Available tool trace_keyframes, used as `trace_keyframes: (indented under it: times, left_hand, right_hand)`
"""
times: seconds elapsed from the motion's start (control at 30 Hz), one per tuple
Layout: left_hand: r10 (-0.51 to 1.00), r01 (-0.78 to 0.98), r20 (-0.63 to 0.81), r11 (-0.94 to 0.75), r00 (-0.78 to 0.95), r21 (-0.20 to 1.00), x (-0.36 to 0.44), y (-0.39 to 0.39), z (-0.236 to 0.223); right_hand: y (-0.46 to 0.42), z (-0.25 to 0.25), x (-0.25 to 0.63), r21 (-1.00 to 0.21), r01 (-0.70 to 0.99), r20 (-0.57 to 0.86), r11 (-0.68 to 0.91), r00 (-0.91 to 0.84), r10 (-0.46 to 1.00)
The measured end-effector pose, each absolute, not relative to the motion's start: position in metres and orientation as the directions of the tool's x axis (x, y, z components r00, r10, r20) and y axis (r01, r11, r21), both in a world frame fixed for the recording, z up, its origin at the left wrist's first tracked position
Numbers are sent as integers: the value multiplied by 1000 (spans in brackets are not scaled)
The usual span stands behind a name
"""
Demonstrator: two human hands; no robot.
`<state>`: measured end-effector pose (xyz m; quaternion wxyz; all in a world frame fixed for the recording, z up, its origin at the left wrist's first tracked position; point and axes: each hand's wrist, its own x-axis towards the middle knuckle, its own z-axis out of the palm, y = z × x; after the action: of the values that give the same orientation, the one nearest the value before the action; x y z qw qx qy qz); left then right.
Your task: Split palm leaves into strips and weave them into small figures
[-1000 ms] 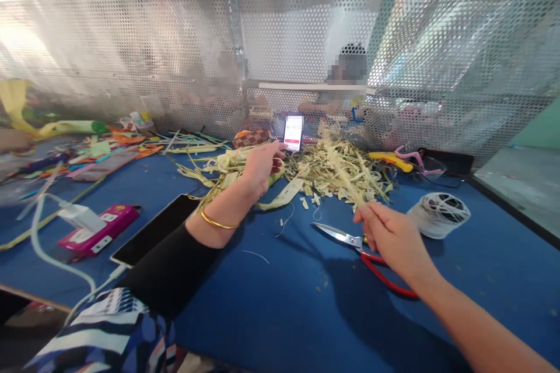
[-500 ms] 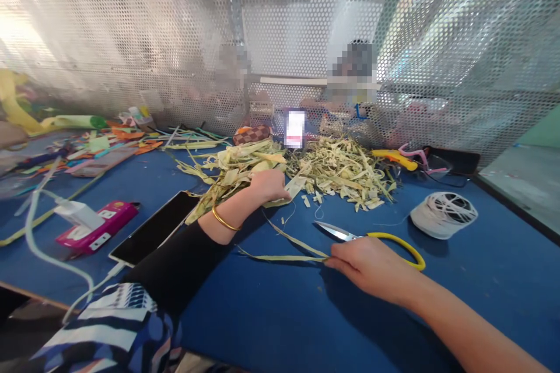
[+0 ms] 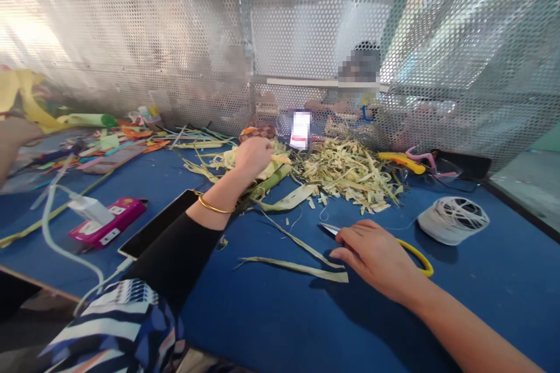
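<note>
My left hand (image 3: 252, 157) is closed at the heap of pale dried husks (image 3: 273, 178); its fingertips are partly hidden, so what they hold cannot be made out. A gold bangle circles that wrist. My right hand (image 3: 376, 256), with thumb and fingers slightly apart, is over the middle of the yellow-handled scissors (image 3: 417, 256), hiding their pivot. Beside its thumb, two narrow husk strips lie loose on the blue table: a flat strip (image 3: 301, 269) and a thinner strip (image 3: 301, 242) behind it. A wider husk piece (image 3: 291, 198) lies in front of the heap.
A pile of husk scraps (image 3: 350, 175) and a lit phone (image 3: 300, 130) stand before the perforated metal screen (image 3: 175, 58). White twine (image 3: 452, 221) sits right. A dark phone (image 3: 160, 224) and a magenta power strip (image 3: 109, 221) lie left. Another person's hand (image 3: 17, 131) shows at far left.
My right hand has let go of the narrow strips and moved onto the scissors. My left hand has lifted back and left over the husk heap. Another person's hand has come further into view.
</note>
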<state>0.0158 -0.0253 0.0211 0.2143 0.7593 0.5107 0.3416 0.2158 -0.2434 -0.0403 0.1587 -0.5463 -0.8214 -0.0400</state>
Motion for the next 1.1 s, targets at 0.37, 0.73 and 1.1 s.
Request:
trace_keyframes:
  times: [0.37,0.73,1.1]
  left_hand:
    - [943,873,328,-207,58,441,-36,24,9]
    - [779,804,626,-395,37,444,-18,-6,39]
    - [502,336,647,-865,573,373,81,-137,3]
  right_hand:
    - [-241,-45,214,-118,888,325,445,-389,862]
    - [-242,-43,216,-129,902,445,413,-320,837]
    - [-238,-27,219,-980,-97,114,174,445,888]
